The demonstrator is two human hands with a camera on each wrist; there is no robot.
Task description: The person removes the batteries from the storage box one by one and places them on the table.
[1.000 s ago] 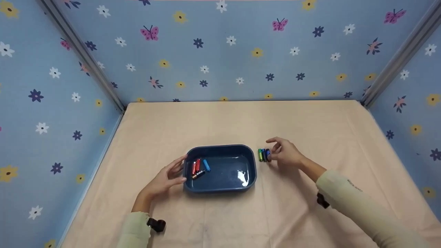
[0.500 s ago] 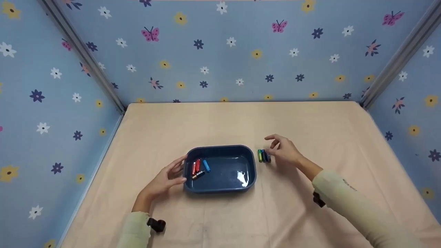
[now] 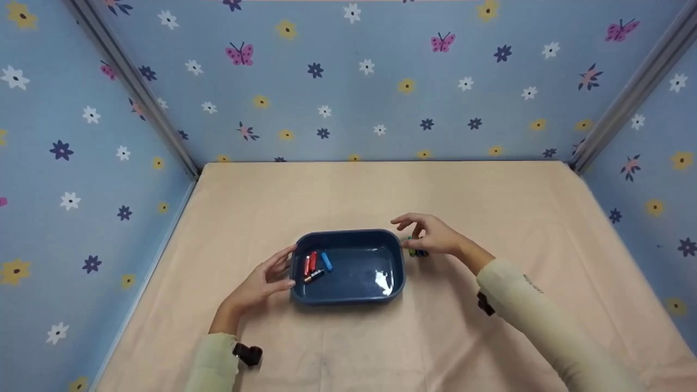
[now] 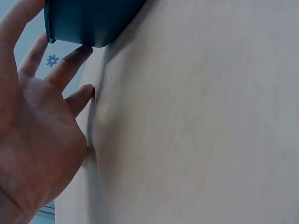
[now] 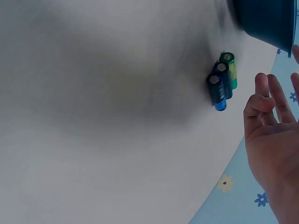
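Observation:
A dark blue tray stands on the cloth-covered table. My left hand rests against its left end, thumb and fingers spread and nearly straight. Inside lie two red batteries, a blue battery and a black battery with a copper-coloured end. My right hand hovers at the right rim with loosely bent fingers and nothing visible in them. Below it, a green battery and two dark blue batteries lie side by side on the table. In the head view the hand partly covers them.
Pale peach cloth covers the table and wrinkles toward the front right. Blue flowered panels enclose the back and both sides, with grey metal posts at the corners. A small black camera sits on the left wrist.
My right hand has drawn back from the batteries on the table and moved left to the tray's right rim. The left hand and the tray have stayed in place.

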